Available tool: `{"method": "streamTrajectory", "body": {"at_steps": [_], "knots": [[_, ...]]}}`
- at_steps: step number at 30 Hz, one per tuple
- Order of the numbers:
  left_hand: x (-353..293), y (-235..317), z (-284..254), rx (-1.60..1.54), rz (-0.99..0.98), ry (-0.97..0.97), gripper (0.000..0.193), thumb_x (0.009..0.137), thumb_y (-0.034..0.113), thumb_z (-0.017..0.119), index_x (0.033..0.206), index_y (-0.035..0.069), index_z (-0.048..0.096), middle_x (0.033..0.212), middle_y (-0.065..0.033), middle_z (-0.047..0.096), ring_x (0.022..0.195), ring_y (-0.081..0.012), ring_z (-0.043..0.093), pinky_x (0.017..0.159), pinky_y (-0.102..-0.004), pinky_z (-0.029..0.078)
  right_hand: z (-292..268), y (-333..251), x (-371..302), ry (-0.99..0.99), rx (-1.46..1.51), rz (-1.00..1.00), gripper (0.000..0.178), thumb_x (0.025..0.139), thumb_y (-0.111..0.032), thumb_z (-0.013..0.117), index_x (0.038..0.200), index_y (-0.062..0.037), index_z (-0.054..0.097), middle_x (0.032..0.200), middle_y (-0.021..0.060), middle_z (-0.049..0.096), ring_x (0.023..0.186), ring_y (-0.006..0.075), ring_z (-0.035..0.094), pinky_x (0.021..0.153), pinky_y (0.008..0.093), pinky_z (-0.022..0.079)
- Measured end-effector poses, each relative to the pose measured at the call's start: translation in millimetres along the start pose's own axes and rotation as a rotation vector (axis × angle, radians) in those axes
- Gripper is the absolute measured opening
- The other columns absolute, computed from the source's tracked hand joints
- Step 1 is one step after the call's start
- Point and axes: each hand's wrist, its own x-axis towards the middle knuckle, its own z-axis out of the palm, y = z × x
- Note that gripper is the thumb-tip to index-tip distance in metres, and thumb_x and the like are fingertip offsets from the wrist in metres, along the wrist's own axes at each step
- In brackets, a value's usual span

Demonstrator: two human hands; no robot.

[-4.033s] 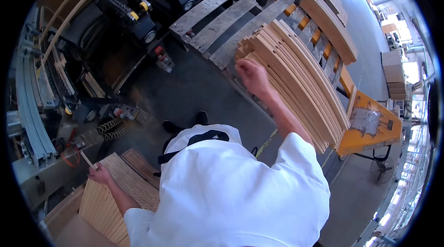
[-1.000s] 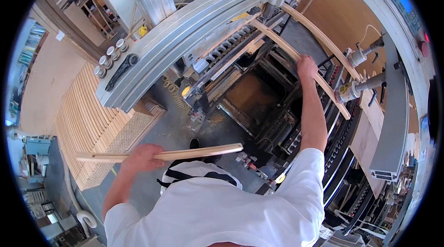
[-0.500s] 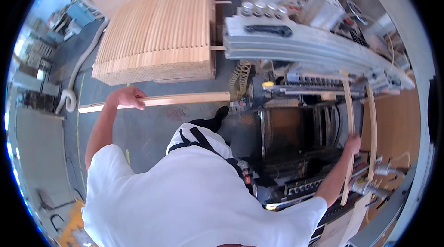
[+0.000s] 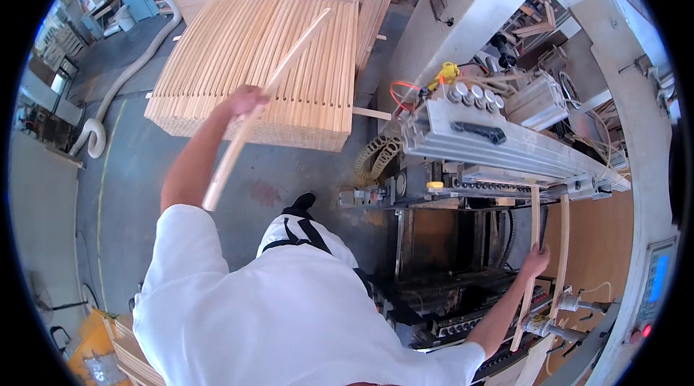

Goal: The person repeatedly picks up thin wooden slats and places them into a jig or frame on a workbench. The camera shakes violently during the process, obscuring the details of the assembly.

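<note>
My left hand (image 4: 247, 99), blurred a little, is closed around a pale wooden slat (image 4: 230, 158) near its middle. The slat slants in the air, its far end over a large stack of similar slats (image 4: 199, 61) with a row of small holes near their front ends. On the right, my right hand (image 4: 535, 262) grips a wooden strip (image 4: 535, 212) lying across the machine (image 4: 499, 142). A second strip (image 4: 562, 241) lies beside it to the right, apart from my hand. Two metal cylinders (image 4: 538, 325) are by the strips' near ends.
A coiled air hose (image 4: 377, 157) hangs between the stack and the machine. A control panel (image 4: 656, 281) with a lit screen is at the far right. A thick pale hose (image 4: 108, 108) runs along the floor on the left. Pale boards (image 4: 134, 357) lie at lower left.
My left hand has moved forward and right, swinging its slat from nearly level to a steep slant over the stack's edge. My right hand still grips its strip. The view has shifted.
</note>
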Motion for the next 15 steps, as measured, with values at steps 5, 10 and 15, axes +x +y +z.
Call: {"method": "streamTrajectory", "body": {"at_steps": [5,10,15], "knots": [[102.2,67.6,53.8,0.198,-0.001,0.118,0.052,0.079,0.038,0.070,0.106,-0.006,0.067,0.099,-0.0198,0.070,0.088,-0.0286,0.069,0.079,-0.0378,0.054,-15.6,-108.9,-116.0,-0.139,0.345,-0.052,0.036,0.093,-0.015,0.066,0.119,0.0089,0.061,0.112,0.0208,0.067,0.101,0.0261,0.066,0.086,0.0347,0.053],[207.4,110.2,93.3,0.234,-0.045,0.237,0.045,0.081,0.035,0.065,0.103,-0.003,0.068,0.106,-0.0230,0.069,0.100,-0.0311,0.069,0.085,-0.0393,0.055,-14.9,-172.6,-234.8,-0.282,0.499,0.000,0.028,0.089,-0.006,0.067,0.114,0.0050,0.063,0.105,0.0141,0.067,0.091,0.0209,0.064,0.081,0.0315,0.053],[252.8,148.5,120.4,0.310,0.049,0.208,0.040,0.083,0.033,0.060,0.106,0.000,0.068,0.110,-0.0196,0.069,0.105,-0.0316,0.067,0.088,-0.0397,0.054,-37.6,-217.4,-316.4,-0.436,0.325,0.144,0.026,0.086,-0.004,0.068,0.111,0.0049,0.065,0.096,0.0111,0.065,0.078,0.0164,0.062,0.070,0.0282,0.051]]}}
